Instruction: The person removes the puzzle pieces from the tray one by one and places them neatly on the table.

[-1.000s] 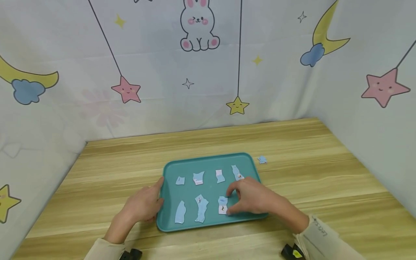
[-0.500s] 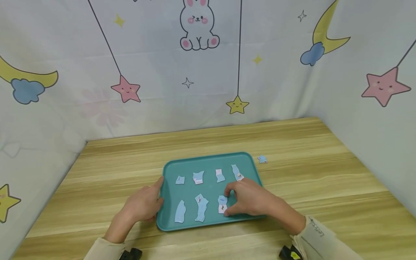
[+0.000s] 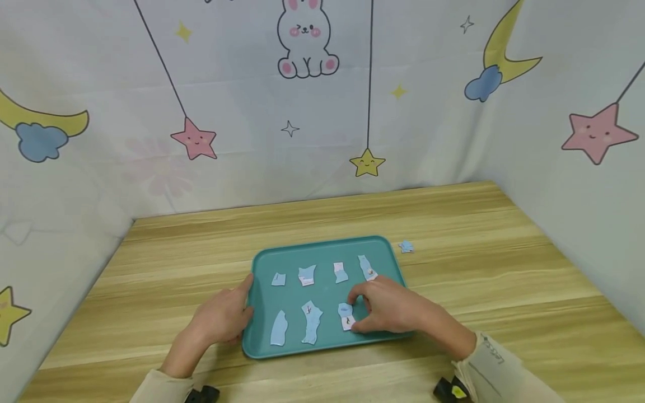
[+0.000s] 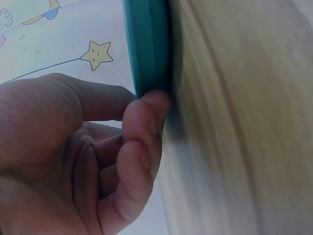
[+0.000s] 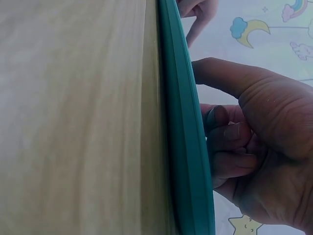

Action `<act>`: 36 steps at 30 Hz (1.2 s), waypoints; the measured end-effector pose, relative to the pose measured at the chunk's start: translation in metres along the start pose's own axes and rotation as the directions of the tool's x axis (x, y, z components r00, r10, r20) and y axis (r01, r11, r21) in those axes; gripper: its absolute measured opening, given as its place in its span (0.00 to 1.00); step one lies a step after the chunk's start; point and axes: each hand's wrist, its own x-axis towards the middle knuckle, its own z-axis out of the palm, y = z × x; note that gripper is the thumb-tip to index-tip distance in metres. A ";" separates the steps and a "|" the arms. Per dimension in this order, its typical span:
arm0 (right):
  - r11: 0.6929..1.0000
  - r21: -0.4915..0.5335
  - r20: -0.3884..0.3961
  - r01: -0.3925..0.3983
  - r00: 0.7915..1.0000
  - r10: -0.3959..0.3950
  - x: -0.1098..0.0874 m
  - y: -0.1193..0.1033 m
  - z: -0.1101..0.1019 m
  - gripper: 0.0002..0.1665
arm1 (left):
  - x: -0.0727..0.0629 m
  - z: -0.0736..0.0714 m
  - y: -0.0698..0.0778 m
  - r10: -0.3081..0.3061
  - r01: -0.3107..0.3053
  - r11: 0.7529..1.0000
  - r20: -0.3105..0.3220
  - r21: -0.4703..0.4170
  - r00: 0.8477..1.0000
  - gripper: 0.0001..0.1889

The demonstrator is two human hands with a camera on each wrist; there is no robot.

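Note:
A teal tray point(image 3: 327, 350) lies on the wooden table with several light-blue and white torn paper pieces in two rows on it. My left hand point(image 3: 224, 316) grips the tray's left rim; in the left wrist view, curled fingers point(image 4: 134, 161) bear on the edge. Over the tray's front right, my right hand point(image 3: 385, 305) has a bent thumb and index finger at the right side of a blue-and-white paper piece point(image 3: 346, 317) with a small dark print. The thumb tip touches its lower corner. In the right wrist view, the tray's side wall point(image 5: 188, 147) hides the fingertips and the paper.
Beyond the tray's right back corner, a small clump of blue paper scraps point(image 3: 406, 247) lies on the wooden table point(image 3: 478, 252). Nearest the right hand at the back is a long paper piece point(image 3: 367, 267). A printed curtain point(image 3: 322, 112) walls in the table's back and sides.
The right thumb has slid slightly left, then back right. The lower end of the paper piece has turned a little to the right. The left hand stays on the rim.

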 end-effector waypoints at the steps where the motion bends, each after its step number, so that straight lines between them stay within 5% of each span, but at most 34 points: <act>1: 1.000 0.011 0.002 0.002 1.000 -0.002 0.000 0.001 -0.001 0.22 | 0.000 0.000 0.000 -0.001 0.001 1.000 0.000 -0.001 1.000 0.38; 23: 0.979 0.188 -0.037 -0.078 0.996 0.087 -0.005 0.024 -0.010 0.25 | 0.000 0.005 -0.011 0.042 -0.041 0.999 -0.022 0.018 0.999 0.37; 36: 0.974 0.196 -0.096 -0.116 0.986 0.137 -0.013 0.036 -0.025 0.23 | 0.000 0.005 -0.012 0.050 -0.049 0.999 -0.019 0.019 0.999 0.38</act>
